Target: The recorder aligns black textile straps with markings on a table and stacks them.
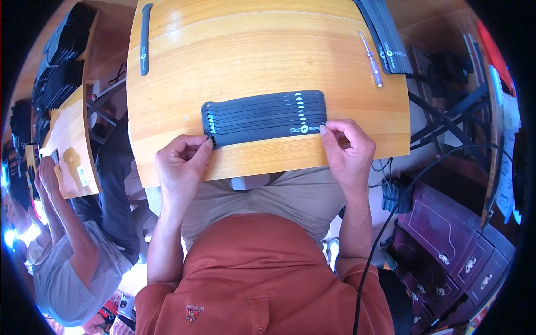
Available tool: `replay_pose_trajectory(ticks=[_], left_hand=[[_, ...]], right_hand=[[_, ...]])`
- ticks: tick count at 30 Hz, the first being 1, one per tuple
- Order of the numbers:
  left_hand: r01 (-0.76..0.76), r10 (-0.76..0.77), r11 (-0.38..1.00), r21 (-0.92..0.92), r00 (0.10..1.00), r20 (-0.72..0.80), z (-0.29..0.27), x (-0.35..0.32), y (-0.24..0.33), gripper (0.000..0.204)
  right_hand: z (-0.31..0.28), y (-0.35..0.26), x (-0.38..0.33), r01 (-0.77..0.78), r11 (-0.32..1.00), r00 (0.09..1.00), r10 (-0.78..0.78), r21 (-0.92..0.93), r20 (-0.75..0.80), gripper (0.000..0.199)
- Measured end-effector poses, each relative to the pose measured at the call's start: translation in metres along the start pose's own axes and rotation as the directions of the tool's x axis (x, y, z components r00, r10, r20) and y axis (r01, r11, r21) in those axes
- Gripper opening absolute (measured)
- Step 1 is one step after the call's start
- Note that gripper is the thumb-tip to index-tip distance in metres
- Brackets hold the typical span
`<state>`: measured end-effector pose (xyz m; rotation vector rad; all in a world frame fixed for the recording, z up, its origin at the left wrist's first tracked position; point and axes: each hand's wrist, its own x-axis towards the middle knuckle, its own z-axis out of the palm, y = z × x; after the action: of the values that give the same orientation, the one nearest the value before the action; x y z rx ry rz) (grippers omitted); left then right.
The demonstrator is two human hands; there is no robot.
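Several black storage straps (262, 114) lie overlapped in a fanned row near the front of the wooden table, with pale print towards their right ends. At the left end of the nearest strap, my left hand (184, 159) pinches its tip between thumb and fingers. My right hand (349, 151) pinches the same strap at its right end, thumb and forefinger pressed together. Both forearms come in from below, over my lap.
A single black strap (145, 42) lies at the table's far left. At the far right are a screwdriver (373, 62) with a clear handle and a pile of straps (385, 39). A co-worker (78, 262) sits left beside another table (70, 151). A black cable (385, 223) hangs at my right.
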<state>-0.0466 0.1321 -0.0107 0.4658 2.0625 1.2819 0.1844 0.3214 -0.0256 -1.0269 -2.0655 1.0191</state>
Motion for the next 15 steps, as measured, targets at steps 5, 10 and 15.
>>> replay_pose_trajectory(ticks=[5,10,15], left_hand=[[0.026,-0.026,1.0,-0.002,1.0,-0.008,-0.001,-0.0003,0.0017,0.009],[0.026,-0.026,1.0,0.007,1.0,-0.018,0.0016,0.0002,0.0018,0.009],[0.092,-0.092,0.996,-0.015,0.996,-0.003,0.0021,-0.0012,0.0105,0.009]], right_hand=[[0.003,0.0021,-0.0002,0.009,1.0,1.0,-0.009,0.028,0.002,0.006],[0.0006,0.0022,-0.0003,-0.005,1.0,1.0,0.005,0.013,-0.016,0.007],[0.0004,0.0021,-0.0012,-0.035,0.999,0.999,0.035,-0.001,-0.005,0.007]])
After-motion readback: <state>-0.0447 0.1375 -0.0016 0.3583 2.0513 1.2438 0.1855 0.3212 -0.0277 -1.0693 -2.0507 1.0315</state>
